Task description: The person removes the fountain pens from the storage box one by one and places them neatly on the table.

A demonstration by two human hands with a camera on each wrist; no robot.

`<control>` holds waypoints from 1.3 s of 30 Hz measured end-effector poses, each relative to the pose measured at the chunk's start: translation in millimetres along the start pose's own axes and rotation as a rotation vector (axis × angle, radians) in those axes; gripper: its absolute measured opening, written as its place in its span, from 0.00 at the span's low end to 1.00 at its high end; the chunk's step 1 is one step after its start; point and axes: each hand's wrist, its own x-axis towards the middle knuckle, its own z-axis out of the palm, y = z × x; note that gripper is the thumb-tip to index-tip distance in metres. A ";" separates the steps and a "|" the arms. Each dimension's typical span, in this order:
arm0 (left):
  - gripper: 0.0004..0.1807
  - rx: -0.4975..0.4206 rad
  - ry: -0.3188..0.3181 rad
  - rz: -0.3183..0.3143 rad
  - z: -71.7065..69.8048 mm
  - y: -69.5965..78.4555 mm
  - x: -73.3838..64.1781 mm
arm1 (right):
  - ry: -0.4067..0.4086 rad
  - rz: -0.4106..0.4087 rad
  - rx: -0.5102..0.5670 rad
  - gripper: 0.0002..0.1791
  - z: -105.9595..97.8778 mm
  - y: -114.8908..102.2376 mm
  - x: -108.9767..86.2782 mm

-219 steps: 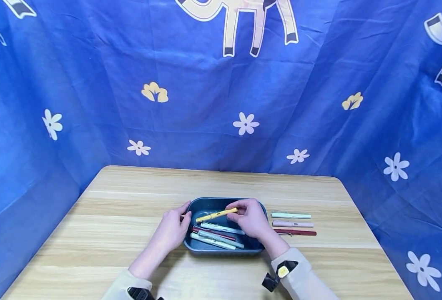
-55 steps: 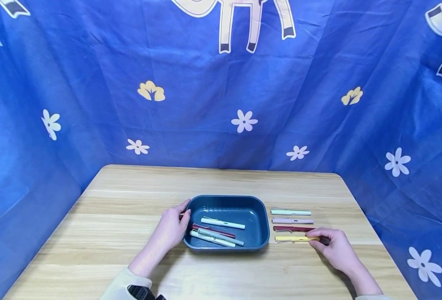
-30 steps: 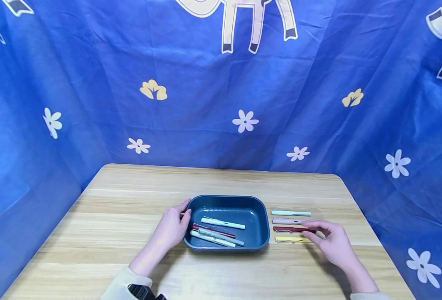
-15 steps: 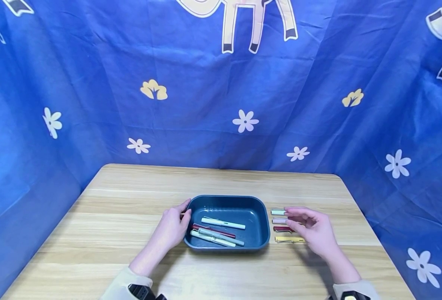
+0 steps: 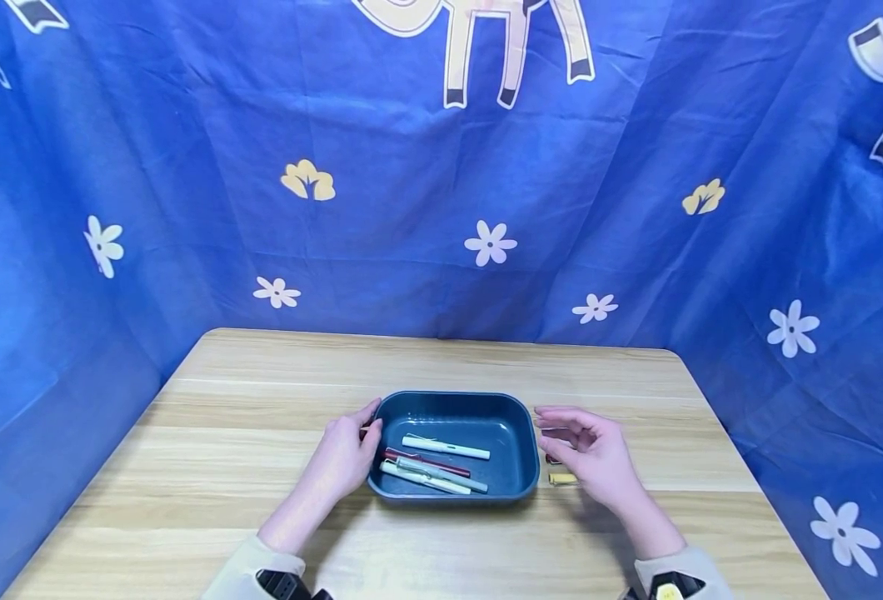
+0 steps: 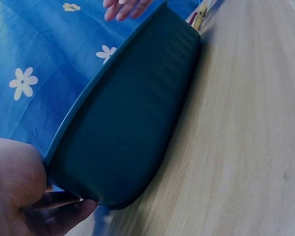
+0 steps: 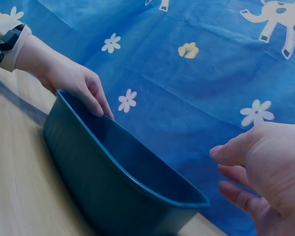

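Note:
A dark teal bin stands on the table, with several capped pens in its left and middle part. Among them are a white pen, a dark red one and a grey-blue one. My left hand grips the bin's left end, thumb and fingers at the wall. Just off the right end hovers my right hand, empty, thumb and fingers spread apart. Below it show the ends of a yellow pen and another dark red pen; the hand hides the other pens there.
The wooden table reaches back to a blue patterned curtain, which also hangs at both sides. In the right wrist view the bin's rim stands well above the tabletop.
The yellow pen, earlier in my right hand over the bin, now lies on the table below the dark red one. My right hand has let go and moved left to the bin's end.

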 end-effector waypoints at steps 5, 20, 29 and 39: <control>0.26 -0.006 0.001 -0.001 -0.6 0.3 0.3 | -0.026 -0.016 -0.009 0.20 11.2 -1.6 8.2; 0.26 -0.011 0.012 0.015 -0.1 -0.9 -2.8 | -0.037 0.118 0.063 0.22 40.7 1.3 26.3; 0.26 -0.019 0.005 0.009 -0.2 -0.1 -1.0 | -0.033 0.228 0.081 0.21 56.4 3.4 40.1; 0.26 -0.019 0.006 0.010 0.0 -1.4 -0.3 | -0.049 0.315 0.063 0.21 80.5 11.0 50.4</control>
